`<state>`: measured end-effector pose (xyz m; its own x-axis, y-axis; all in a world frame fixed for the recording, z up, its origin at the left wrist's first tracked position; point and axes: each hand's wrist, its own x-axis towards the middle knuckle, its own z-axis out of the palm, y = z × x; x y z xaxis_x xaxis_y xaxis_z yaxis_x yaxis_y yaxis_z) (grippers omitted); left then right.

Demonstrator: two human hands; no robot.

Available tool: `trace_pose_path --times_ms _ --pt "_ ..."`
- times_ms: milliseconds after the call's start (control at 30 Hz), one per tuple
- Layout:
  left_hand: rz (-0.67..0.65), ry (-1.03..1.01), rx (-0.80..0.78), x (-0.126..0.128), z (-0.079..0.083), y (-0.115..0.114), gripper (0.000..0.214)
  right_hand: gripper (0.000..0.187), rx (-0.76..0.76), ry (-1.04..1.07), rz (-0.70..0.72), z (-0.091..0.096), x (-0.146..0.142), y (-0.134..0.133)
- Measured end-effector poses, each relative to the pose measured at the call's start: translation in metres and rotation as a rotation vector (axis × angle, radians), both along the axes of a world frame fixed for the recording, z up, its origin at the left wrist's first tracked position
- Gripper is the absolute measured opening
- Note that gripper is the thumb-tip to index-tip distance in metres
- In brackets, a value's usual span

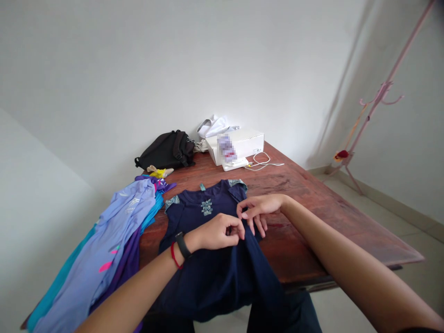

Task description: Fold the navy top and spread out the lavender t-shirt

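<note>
Just under the grip, navy top (218, 277) is pinched narrow by left hand (215, 232), while right hand (260, 210) touches it half open.

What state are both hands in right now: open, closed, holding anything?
Left hand: closed, pinching the navy top.
Right hand: fingers curled at the top's edge; whether it grips cannot be told.

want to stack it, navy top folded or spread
Partly folded: the navy top lies spread at the neck, gathered lengthwise under the left hand.
</note>
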<state>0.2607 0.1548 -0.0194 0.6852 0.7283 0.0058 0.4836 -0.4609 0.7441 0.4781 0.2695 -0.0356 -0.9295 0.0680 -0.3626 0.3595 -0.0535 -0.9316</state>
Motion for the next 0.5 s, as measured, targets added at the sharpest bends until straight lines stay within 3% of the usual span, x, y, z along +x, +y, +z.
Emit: trace_pose_path --times_ms 200,367,500 --pt "0.116 0.075 0.106 -0.019 -0.023 0.013 0.019 0.073 -0.002 -0.023 0.075 -0.009 -0.007 -0.002" --pt "0.114 0.135 0.203 -0.020 -0.031 0.005 0.021 0.065 -0.012 -0.044 0.087 -0.017 -0.011 -0.004" --pt "0.188 0.195 0.254 -0.018 -0.032 -0.004 0.017 0.059 -0.030 -0.036 0.118 -0.011 -0.011 -0.008"
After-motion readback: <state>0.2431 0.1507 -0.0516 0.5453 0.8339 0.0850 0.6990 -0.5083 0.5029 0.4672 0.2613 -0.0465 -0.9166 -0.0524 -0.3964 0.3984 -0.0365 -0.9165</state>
